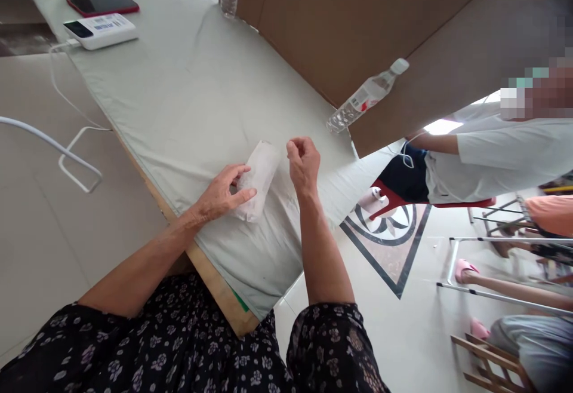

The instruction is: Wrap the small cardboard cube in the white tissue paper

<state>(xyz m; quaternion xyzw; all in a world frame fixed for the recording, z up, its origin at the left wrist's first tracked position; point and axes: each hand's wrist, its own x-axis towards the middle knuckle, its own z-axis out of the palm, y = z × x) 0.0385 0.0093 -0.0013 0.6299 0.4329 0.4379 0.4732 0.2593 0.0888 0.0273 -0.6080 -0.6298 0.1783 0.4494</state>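
Observation:
A white, oblong, translucent wrapped packet (260, 178) lies at a slant on the cloth-covered table. My left hand (226, 191) is at its left side, thumb and fingers curved against the wrapping and holding it in place. What the wrapping contains cannot be made out. Just right of the packet, and apart from it, my right hand (304, 163) is curled closed above the cloth, thumb against the bent fingers. Anything pinched in it is too small or hidden to name.
A brown cardboard panel (322, 28) stands across the table, with clear bottles (363, 99) by it. A phone (102, 3) and white cabled device (105, 31) lie far left. The pale tablecloth (188, 94) ends near my body. A seated person (496, 148) is at right.

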